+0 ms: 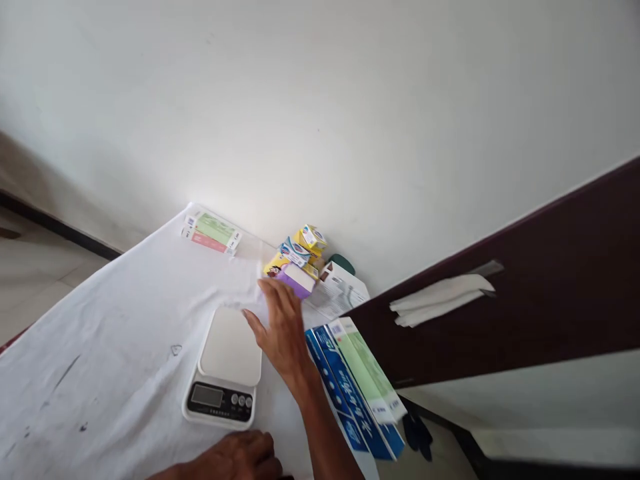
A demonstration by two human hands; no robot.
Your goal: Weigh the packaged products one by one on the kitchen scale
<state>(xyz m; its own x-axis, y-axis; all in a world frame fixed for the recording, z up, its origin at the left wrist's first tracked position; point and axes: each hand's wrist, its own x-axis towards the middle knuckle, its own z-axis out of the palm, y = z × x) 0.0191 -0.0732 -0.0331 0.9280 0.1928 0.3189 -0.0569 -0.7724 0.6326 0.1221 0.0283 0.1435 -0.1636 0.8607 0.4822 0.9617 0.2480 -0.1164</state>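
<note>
My right hand (281, 327) reaches over the table with thumb and fingers apart, holding nothing. Its fingertips are just in front of a purple box (299, 280), and whether they touch it I cannot tell. To its left lies a white kitchen scale (231, 347) with a dark display and several round buttons. My left hand (235, 459) is curled into a fist at the near edge of the scale, partly cut off by the frame. Yellow and blue-white soap boxes (295, 251) are piled behind the purple box.
Green-and-pink cartons (213, 232) lie at the table's far left corner. Long blue boxes (345, 387) with a green carton (367, 367) on top sit along the right edge. A printed paper (343, 290) lies by the wall. A white cloth (443, 300) hangs on the dark door.
</note>
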